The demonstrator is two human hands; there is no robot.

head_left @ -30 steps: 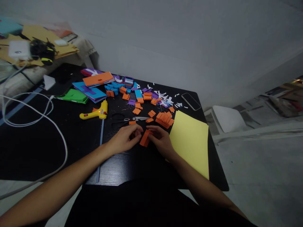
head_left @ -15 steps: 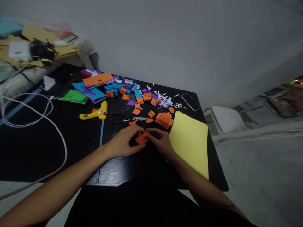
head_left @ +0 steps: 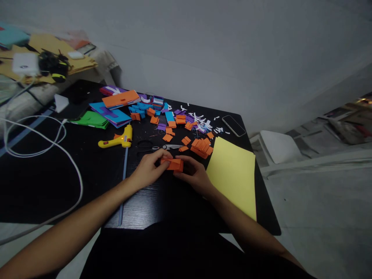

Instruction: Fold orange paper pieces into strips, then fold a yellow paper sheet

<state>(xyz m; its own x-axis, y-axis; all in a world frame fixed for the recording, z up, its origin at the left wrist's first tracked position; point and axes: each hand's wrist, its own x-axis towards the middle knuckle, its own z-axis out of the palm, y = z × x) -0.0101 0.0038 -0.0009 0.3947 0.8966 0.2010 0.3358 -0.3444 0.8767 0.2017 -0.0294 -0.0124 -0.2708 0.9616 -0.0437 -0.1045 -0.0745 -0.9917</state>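
Observation:
A small piece of folded orange paper [head_left: 175, 164] is held just above the near middle of the black table. My left hand [head_left: 151, 166] pinches its left end between thumb and fingers. At the right end, the fingers and thumb of my right hand [head_left: 194, 175] close around it. Just beyond my hands lie scissors [head_left: 172, 147] and black-handled pliers [head_left: 149, 148]. A stack of folded orange paper pieces [head_left: 202, 147] sits past my right hand, with several loose orange pieces [head_left: 167, 137] nearby.
Yellow paper sheets [head_left: 232, 170] lie under my right forearm's side. On the left are a yellow glue gun [head_left: 119, 139], a glue stick [head_left: 124, 164] and a looping white cable [head_left: 74, 164]. Coloured folded cards [head_left: 120, 99], white paper scraps [head_left: 203, 121] and a phone [head_left: 234, 125] lie farther back.
The orange paper has turned from tilted to nearly level and shows its wider folded face. My left hand has drawn slightly left and now pinches its left end.

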